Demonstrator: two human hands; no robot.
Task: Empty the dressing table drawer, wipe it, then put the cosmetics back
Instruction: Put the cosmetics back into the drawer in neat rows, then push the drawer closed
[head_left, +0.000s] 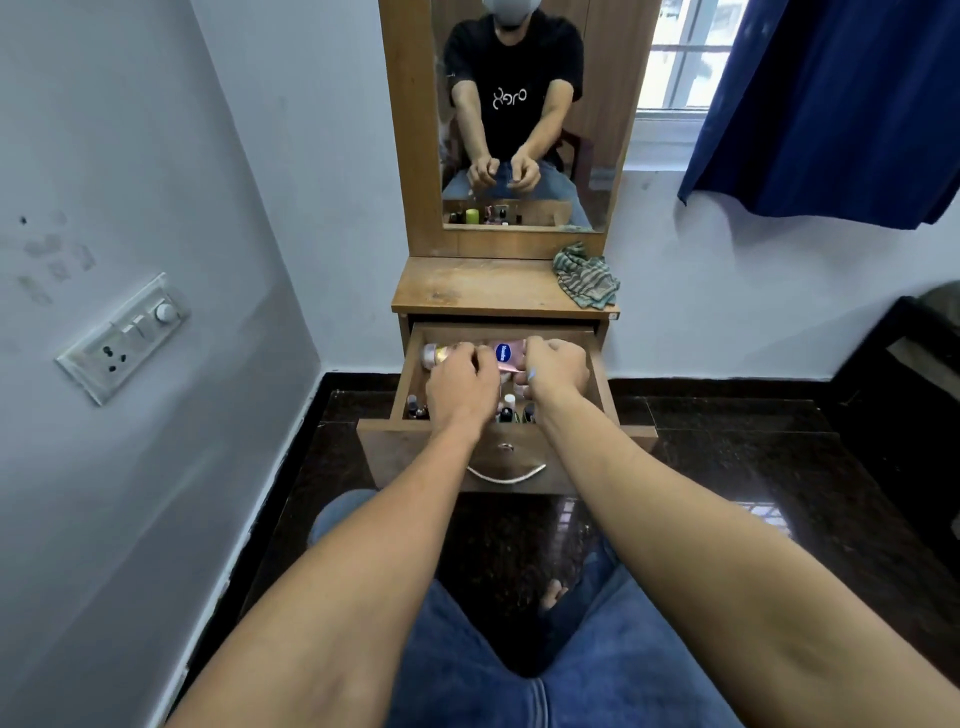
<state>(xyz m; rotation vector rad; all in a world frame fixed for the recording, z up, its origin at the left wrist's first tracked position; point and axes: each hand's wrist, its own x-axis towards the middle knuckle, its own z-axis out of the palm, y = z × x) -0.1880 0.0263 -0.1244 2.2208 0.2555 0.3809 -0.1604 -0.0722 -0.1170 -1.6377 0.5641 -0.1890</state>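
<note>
The wooden drawer (597, 374) of the dressing table is pulled out, and both my hands are inside it. A pink lotion bottle (501, 353) with a gold cap lies sideways along the back. My left hand (460, 387) curls over its middle, fingers closed on it. My right hand (556, 366) is fisted by the bottle's right end, around what looks like a thin pink tube (511, 368). Several small bottles and nail polishes (509, 410) stand at the drawer's front, partly hidden by my wrists.
A crumpled green striped cloth (584, 278) lies on the right of the tabletop (467, 288), below the mirror (519, 114). A switch panel (124, 338) is on the left wall and a blue curtain (831, 104) hangs at the right. Dark furniture (904, 353) stands at the far right.
</note>
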